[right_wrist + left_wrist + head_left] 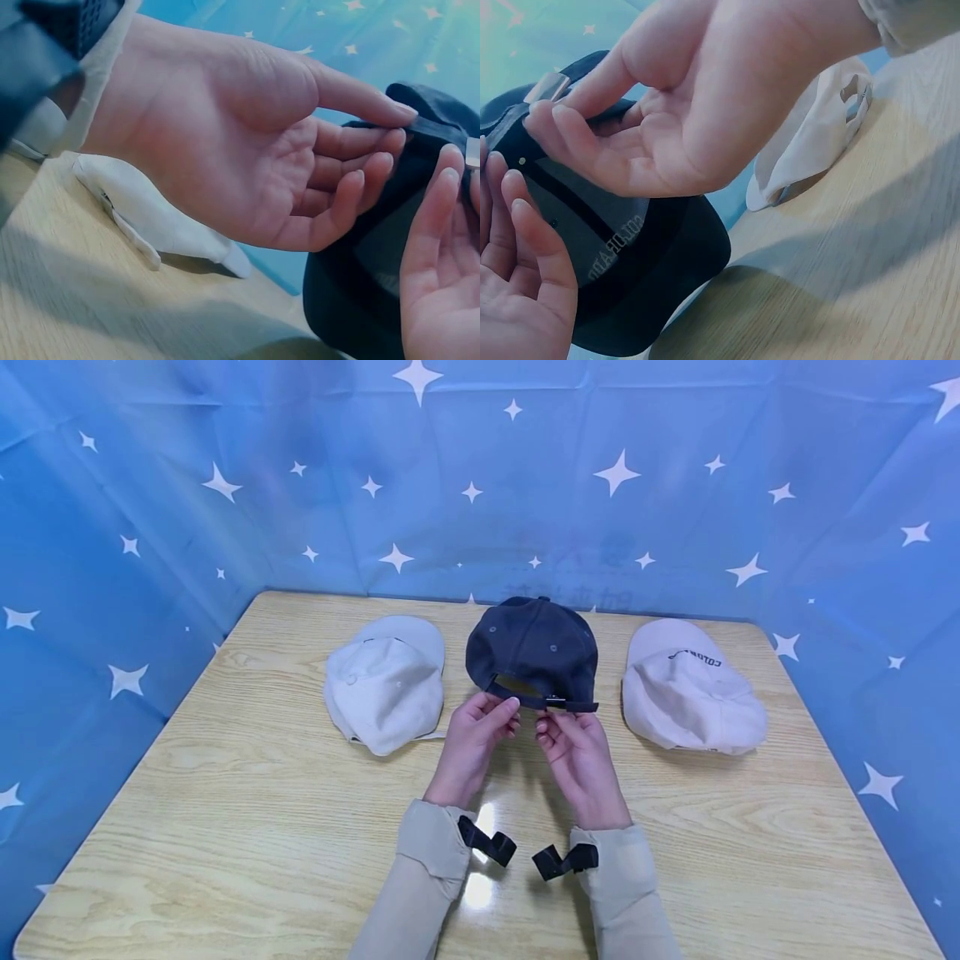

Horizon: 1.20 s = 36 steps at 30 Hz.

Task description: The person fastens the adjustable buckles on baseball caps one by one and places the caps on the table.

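Observation:
A dark navy baseball cap (532, 643) is held up at the table's far middle, its back opening and adjusting strap (517, 695) towards me. My left hand (476, 739) pinches the strap left of its buckle between thumb and fingers. On the other side, my right hand (581, 760) pinches the strap close to the silver buckle (546, 88). Pale lettering (615, 247) shows inside the crown in the left wrist view. A large view of the left hand (247, 142) fills the right wrist view; the right hand (697, 97) fills the left wrist view.
A light grey cap (386, 693) lies to the left on the wooden table (247, 793). To the right is a pale pinkish cap (690, 702) with dark lettering on its front. Behind hangs a blue curtain (450, 543) with white stars. Black bands (487, 841) circle both cuffs.

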Each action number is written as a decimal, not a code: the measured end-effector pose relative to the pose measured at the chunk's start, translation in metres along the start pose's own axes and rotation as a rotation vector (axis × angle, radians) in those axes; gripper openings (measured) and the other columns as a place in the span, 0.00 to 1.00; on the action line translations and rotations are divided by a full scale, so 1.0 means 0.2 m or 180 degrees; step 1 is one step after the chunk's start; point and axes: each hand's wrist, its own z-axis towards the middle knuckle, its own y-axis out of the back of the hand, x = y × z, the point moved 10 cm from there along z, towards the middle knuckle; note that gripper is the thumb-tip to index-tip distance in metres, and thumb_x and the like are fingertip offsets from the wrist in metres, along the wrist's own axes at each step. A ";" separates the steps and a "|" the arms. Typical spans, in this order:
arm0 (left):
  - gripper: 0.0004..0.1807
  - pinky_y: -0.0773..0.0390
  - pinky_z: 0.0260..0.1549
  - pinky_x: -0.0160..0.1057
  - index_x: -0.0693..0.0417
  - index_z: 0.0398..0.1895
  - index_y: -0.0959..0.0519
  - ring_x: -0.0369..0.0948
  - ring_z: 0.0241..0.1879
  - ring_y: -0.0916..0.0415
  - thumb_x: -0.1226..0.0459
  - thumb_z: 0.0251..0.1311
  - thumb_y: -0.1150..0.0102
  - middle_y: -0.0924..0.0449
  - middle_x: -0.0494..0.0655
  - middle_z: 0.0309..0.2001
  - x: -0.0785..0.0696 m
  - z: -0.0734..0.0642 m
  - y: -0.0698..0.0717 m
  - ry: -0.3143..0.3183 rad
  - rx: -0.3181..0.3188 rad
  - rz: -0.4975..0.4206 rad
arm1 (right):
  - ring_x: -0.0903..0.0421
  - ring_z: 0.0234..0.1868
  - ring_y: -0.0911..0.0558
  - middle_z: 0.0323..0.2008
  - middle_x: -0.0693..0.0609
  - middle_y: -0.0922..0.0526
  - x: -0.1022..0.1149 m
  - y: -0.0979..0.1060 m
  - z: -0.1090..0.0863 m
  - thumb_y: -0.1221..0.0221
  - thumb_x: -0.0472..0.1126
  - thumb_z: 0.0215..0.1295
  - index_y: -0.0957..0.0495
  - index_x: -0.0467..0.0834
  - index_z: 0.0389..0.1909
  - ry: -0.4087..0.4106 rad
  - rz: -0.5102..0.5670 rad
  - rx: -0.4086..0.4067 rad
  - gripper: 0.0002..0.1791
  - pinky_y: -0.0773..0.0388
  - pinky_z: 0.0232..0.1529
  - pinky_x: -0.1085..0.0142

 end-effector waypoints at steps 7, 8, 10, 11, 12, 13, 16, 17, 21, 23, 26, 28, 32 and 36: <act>0.11 0.29 0.26 0.33 0.60 0.29 0.28 0.39 0.27 0.28 0.63 0.50 0.36 0.26 0.48 0.26 0.00 0.01 0.01 0.0005 -0.0035 -0.0099 | 0.56 0.30 0.23 0.31 0.45 0.21 0.01 0.00 0.01 0.51 0.30 0.64 0.27 0.36 0.37 0.0000 0.0155 0.0051 0.05 0.25 0.32 0.71; 0.12 0.30 0.26 0.33 0.60 0.30 0.28 0.39 0.27 0.28 0.63 0.50 0.36 0.26 0.48 0.26 0.00 0.01 0.01 0.0005 -0.0042 -0.0087 | 0.56 0.30 0.23 0.31 0.45 0.21 0.01 0.00 0.01 0.51 0.30 0.64 0.27 0.36 0.37 0.0006 0.0165 0.0056 0.05 0.25 0.32 0.71; 0.13 0.30 0.26 0.33 0.61 0.31 0.28 0.39 0.27 0.28 0.63 0.50 0.36 0.25 0.50 0.27 0.00 0.01 0.01 -0.0012 -0.0060 -0.0085 | 0.56 0.30 0.23 0.31 0.45 0.21 0.01 0.01 0.01 0.51 0.29 0.64 0.27 0.37 0.38 0.0017 0.0161 0.0041 0.06 0.25 0.32 0.71; 0.13 0.30 0.25 0.33 0.61 0.31 0.28 0.39 0.27 0.29 0.63 0.49 0.36 0.25 0.51 0.28 0.00 0.01 0.01 -0.0024 -0.0065 -0.0078 | 0.55 0.30 0.23 0.31 0.45 0.21 0.01 0.01 0.01 0.51 0.29 0.63 0.28 0.37 0.38 0.0014 0.0182 0.0045 0.06 0.24 0.31 0.71; 0.13 0.30 0.25 0.33 0.62 0.31 0.28 0.40 0.27 0.28 0.63 0.50 0.36 0.25 0.52 0.28 0.00 0.01 0.01 -0.0030 -0.0072 -0.0063 | 0.55 0.30 0.22 0.31 0.45 0.21 0.01 0.01 0.01 0.51 0.29 0.63 0.28 0.37 0.38 0.0016 0.0177 0.0030 0.06 0.25 0.31 0.71; 0.13 0.30 0.25 0.33 0.62 0.31 0.28 0.40 0.27 0.28 0.64 0.50 0.36 0.24 0.52 0.29 0.00 0.01 0.01 -0.0035 -0.0079 -0.0054 | 0.55 0.30 0.22 0.31 0.45 0.21 0.01 0.01 0.01 0.51 0.28 0.63 0.28 0.37 0.39 0.0016 0.0189 0.0019 0.06 0.24 0.31 0.70; 0.11 0.29 0.25 0.33 0.61 0.31 0.27 0.40 0.27 0.28 0.64 0.50 0.37 0.23 0.54 0.30 0.00 0.01 0.01 -0.0045 -0.0092 -0.0009 | 0.55 0.30 0.21 0.30 0.46 0.21 0.00 0.01 0.01 0.50 0.28 0.62 0.28 0.37 0.39 0.0017 0.0222 0.0002 0.06 0.24 0.30 0.70; 0.11 0.29 0.25 0.33 0.61 0.31 0.27 0.40 0.28 0.28 0.64 0.50 0.37 0.23 0.55 0.30 0.00 0.01 0.01 -0.0044 -0.0093 0.0006 | 0.55 0.30 0.21 0.30 0.46 0.21 0.00 0.01 0.01 0.50 0.27 0.62 0.29 0.37 0.39 0.0017 0.0240 0.0006 0.06 0.24 0.30 0.70; 0.10 0.29 0.26 0.33 0.60 0.31 0.26 0.41 0.28 0.28 0.64 0.50 0.37 0.23 0.55 0.31 0.00 0.01 0.01 -0.0043 -0.0091 0.0072 | 0.55 0.30 0.21 0.30 0.46 0.21 0.00 0.01 0.01 0.50 0.27 0.62 0.30 0.36 0.39 0.0024 0.0252 0.0038 0.07 0.24 0.30 0.70; 0.10 0.29 0.26 0.33 0.60 0.29 0.26 0.41 0.29 0.28 0.64 0.50 0.37 0.23 0.53 0.30 0.00 0.01 0.01 -0.0043 -0.0100 0.0110 | 0.54 0.31 0.21 0.31 0.46 0.21 0.00 0.00 0.01 0.51 0.27 0.62 0.30 0.37 0.40 0.0034 0.0234 0.0057 0.07 0.24 0.30 0.70; 0.08 0.29 0.26 0.34 0.58 0.27 0.26 0.40 0.29 0.27 0.64 0.50 0.37 0.23 0.49 0.28 0.00 0.01 0.01 -0.0032 -0.0118 0.0169 | 0.54 0.31 0.21 0.31 0.46 0.22 0.00 0.00 0.01 0.51 0.27 0.62 0.30 0.37 0.40 0.0046 0.0201 0.0087 0.07 0.24 0.31 0.70; 0.08 0.29 0.27 0.34 0.57 0.27 0.26 0.40 0.30 0.27 0.65 0.50 0.37 0.23 0.47 0.27 0.01 0.01 0.01 -0.0019 -0.0106 0.0195 | 0.54 0.32 0.20 0.32 0.46 0.21 0.01 -0.01 0.01 0.52 0.27 0.63 0.29 0.36 0.39 0.0065 0.0184 0.0105 0.06 0.24 0.31 0.70; 0.08 0.29 0.27 0.34 0.57 0.28 0.27 0.42 0.30 0.27 0.65 0.51 0.38 0.23 0.47 0.26 0.01 0.01 0.01 0.0017 -0.0061 0.0221 | 0.54 0.31 0.20 0.32 0.46 0.21 0.01 -0.01 0.01 0.53 0.27 0.64 0.28 0.36 0.38 0.0088 0.0178 0.0128 0.06 0.24 0.30 0.70; 0.08 0.28 0.27 0.34 0.57 0.28 0.27 0.41 0.29 0.26 0.64 0.50 0.37 0.23 0.49 0.27 0.01 0.00 0.00 0.0032 -0.0070 0.0262 | 0.55 0.31 0.21 0.31 0.47 0.21 0.00 0.00 0.01 0.53 0.27 0.63 0.27 0.37 0.37 0.0072 0.0082 0.0076 0.07 0.25 0.30 0.71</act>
